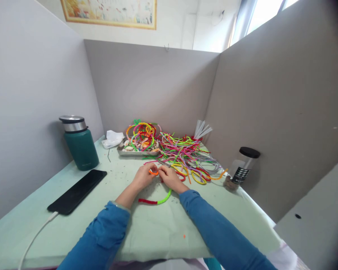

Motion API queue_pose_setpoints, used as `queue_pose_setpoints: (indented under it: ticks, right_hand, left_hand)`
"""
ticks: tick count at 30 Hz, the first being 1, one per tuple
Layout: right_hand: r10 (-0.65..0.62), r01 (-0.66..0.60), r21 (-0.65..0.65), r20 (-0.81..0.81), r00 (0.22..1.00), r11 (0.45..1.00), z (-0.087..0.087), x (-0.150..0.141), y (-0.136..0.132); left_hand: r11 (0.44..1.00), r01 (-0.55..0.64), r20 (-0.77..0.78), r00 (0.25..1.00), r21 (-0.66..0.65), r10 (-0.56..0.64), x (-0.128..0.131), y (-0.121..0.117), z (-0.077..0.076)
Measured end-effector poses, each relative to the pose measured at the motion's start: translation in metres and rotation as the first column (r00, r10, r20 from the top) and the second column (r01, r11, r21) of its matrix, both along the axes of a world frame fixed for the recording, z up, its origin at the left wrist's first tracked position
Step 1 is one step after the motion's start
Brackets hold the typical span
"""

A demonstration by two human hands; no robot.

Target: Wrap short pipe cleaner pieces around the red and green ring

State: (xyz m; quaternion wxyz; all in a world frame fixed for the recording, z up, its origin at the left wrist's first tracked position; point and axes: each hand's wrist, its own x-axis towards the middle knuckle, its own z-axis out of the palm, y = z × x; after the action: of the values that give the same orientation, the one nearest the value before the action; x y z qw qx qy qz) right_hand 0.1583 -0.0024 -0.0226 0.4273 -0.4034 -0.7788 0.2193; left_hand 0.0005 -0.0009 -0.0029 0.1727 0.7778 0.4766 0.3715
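Note:
Both hands meet over the middle of the table. My left hand (144, 176) pinches an orange pipe cleaner (153, 173) that bends in a small curve. Close against it, my right hand (170, 178) has its fingers closed at the other side of the same orange piece. Below the hands curves a pipe-cleaner strip, part red (148, 201) and part bright green (165, 197); its upper end runs under my right hand, and whether it joins the orange piece is hidden. Scissors (163, 163) lie just beyond my fingers, partly covered.
Behind stand a metal tray (138, 153) with bent pipe-cleaner shapes and a heap of loose pipe cleaners (180, 146). A green bottle (81, 150) and black phone (77, 191) with cable are left. A black-lidded jar (240, 168) stands right. Grey partitions (154, 86) enclose the table.

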Motion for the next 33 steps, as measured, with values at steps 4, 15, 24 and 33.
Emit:
queue_pose_setpoints:
  ticks: [4, 15, 24, 33]
  right_hand:
    - [0.005, -0.005, -0.025, 0.001, 1.0, 1.0, 0.0, 0.0, 0.0]
    - [-0.029, 0.03, -0.018, 0.026, 0.999, 0.999, 0.002, 0.0, -0.002]
    - [-0.027, 0.028, -0.023, 0.036, 0.999, 0.999, 0.002, -0.001, -0.003]
    - [-0.017, 0.017, -0.008, 0.052, 0.998, 1.0, 0.002, -0.001, -0.004]
  left_hand:
    - [0.999, 0.0, 0.024, 1.0, -0.033, 0.001, 0.0, -0.001, 0.0]
    - [0.992, -0.079, 0.025, 0.996, -0.103, 0.082, -0.001, 0.002, 0.002]
    - [0.98, -0.047, 0.129, 0.989, -0.193, 0.073, -0.003, 0.011, -0.008]
    - [0.949, -0.078, 0.111, 0.987, -0.304, 0.117, -0.004, 0.011, -0.012]
